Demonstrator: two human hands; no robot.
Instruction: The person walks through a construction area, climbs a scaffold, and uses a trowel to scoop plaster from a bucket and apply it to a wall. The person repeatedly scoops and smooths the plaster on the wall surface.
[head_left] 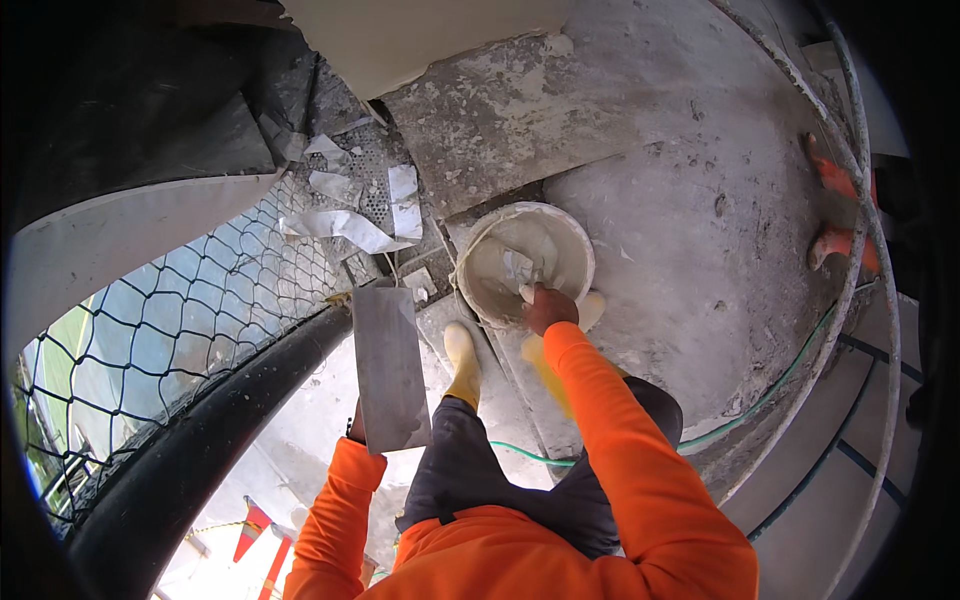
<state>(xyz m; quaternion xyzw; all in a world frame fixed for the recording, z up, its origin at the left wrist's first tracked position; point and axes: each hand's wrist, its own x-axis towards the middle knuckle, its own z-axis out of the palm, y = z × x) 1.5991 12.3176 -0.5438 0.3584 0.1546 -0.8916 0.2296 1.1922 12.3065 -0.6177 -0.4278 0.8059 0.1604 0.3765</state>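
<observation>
My left hand (356, 424) is at the left edge of a flat, grey rectangular plastering trowel (390, 365). Its fingers are hidden beneath the plate, which the hand supports from below, face up. My right hand (550, 308) reaches over the near rim of a round bucket (583, 235) and is closed around the handle of a small hand trowel (517, 266). That trowel's blade is inside the bucket, against pale grey wet plaster (545, 248). The bucket stands on the floor in front of my boots.
Yellow boots (461, 350) stand on the dusty concrete floor (690, 220). Torn white strips (345, 228) lie on a perforated metal sheet at the left. Wire mesh (160, 330) and a thick black pipe (215, 440) border the left side. A green hose (765, 400) and pale cables (855, 240) run along the right.
</observation>
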